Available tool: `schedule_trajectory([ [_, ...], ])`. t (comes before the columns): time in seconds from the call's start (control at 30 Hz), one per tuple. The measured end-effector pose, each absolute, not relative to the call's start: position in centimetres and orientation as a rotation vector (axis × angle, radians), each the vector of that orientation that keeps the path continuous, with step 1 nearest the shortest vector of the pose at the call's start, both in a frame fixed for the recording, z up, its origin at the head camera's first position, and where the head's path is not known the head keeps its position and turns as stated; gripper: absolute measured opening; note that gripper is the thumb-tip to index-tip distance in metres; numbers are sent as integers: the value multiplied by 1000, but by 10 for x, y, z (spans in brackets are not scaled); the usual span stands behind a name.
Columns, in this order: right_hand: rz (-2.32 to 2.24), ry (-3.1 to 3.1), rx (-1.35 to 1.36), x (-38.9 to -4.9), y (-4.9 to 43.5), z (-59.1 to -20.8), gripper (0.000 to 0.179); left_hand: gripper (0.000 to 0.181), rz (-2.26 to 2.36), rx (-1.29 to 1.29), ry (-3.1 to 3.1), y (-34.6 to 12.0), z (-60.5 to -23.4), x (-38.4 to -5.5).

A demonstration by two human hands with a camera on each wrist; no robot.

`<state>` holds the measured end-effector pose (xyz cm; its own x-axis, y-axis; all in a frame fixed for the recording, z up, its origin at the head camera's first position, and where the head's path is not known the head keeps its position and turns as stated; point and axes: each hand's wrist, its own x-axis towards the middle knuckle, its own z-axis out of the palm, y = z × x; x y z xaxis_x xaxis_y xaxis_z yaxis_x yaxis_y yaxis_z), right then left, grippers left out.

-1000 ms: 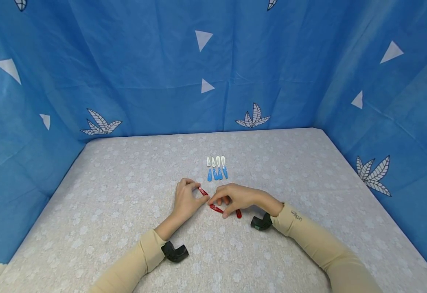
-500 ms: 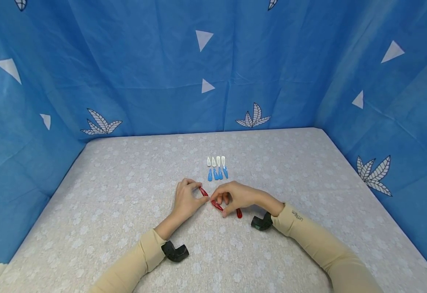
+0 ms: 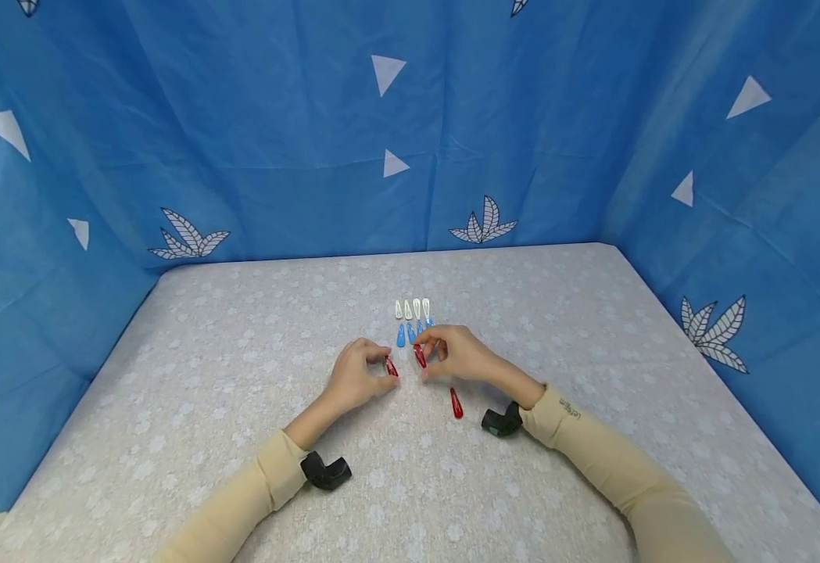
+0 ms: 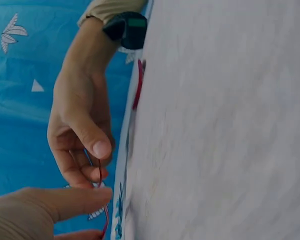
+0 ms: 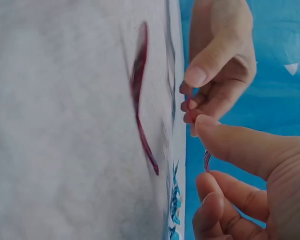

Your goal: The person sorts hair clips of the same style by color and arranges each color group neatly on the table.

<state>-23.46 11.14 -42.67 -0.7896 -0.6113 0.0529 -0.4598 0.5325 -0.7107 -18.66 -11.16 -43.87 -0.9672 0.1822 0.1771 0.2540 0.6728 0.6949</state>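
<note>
My left hand (image 3: 359, 378) pinches a red snap hair clip (image 3: 391, 366) between thumb and fingers, close over the table. To its right, my right hand (image 3: 460, 356) pinches a second red hair clip (image 3: 420, 356) by its two ends. That hand overlaps part of the blue hair clips (image 3: 401, 335) in the head view. A third red hair clip (image 3: 456, 403) lies on the table below the right hand; the right wrist view shows this loose clip (image 5: 141, 90) from low down. Thin edges of the held clips show between the fingertips in both wrist views.
Several white hair clips (image 3: 407, 310) lie in a row just beyond the blue row. A pale flowered cloth (image 3: 241, 352) covers the table. Blue curtains (image 3: 276, 117) stand at the back and sides. Each wrist wears a black camera mount (image 3: 325, 472).
My right hand has moved away from me with its red clip, up to the blue row, uncovering the third red clip. The left hand has shifted slightly, its clip turned a little more upright.
</note>
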Motion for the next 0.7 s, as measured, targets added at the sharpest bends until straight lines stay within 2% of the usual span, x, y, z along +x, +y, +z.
schedule_trajectory([
  [0.33, -1115, 2614, -825, -236, 103, -427, 48, 47, -1247, -517, -2839, -105, -440, -203],
  [0.7, -1074, 2633, -834, -236, 101, -437, 49, 47, -1247, -513, -2836, -103, -443, -204],
])
